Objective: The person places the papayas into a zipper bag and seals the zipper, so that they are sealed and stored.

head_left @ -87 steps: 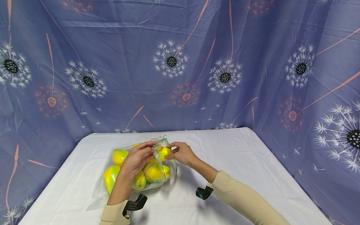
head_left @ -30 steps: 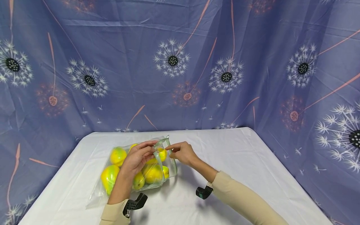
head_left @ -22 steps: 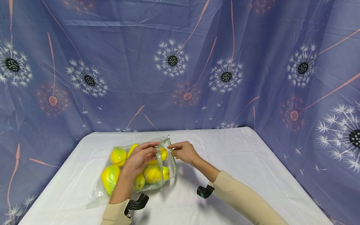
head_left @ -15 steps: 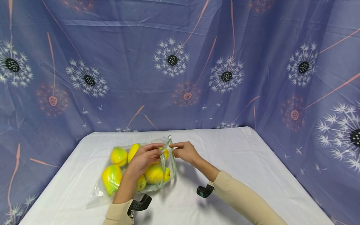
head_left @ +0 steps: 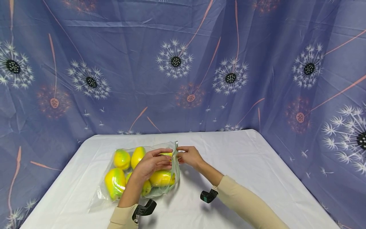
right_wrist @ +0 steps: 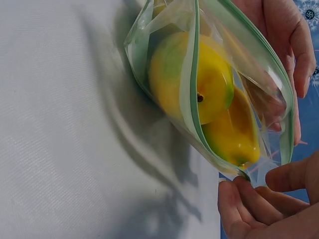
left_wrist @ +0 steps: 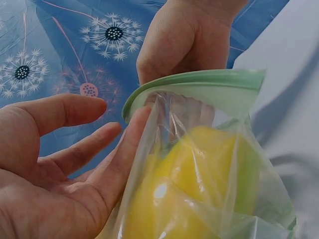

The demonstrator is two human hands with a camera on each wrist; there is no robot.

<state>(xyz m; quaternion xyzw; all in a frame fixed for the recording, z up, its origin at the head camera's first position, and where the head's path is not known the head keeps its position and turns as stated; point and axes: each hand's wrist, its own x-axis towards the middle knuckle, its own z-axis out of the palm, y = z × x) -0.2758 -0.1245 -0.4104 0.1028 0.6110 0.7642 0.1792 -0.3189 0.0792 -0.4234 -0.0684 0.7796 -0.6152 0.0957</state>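
Both hands have drawn closer together since the earlier view, narrowing the bag's (head_left: 143, 171) mouth. The left hand (head_left: 151, 163) rests on the bag with fingers nearly straight against the green strip (left_wrist: 199, 82); the right hand (head_left: 191, 156) pinches its corner at 3 o'clock. The bag of yellow fruit (head_left: 162, 178) lies on the counter (head_left: 243, 165)

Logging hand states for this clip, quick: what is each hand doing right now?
Left hand: open, straight fingers resting against the zip bag of yellow fruit.
Right hand: pinching the bag's green zip strip at its end.
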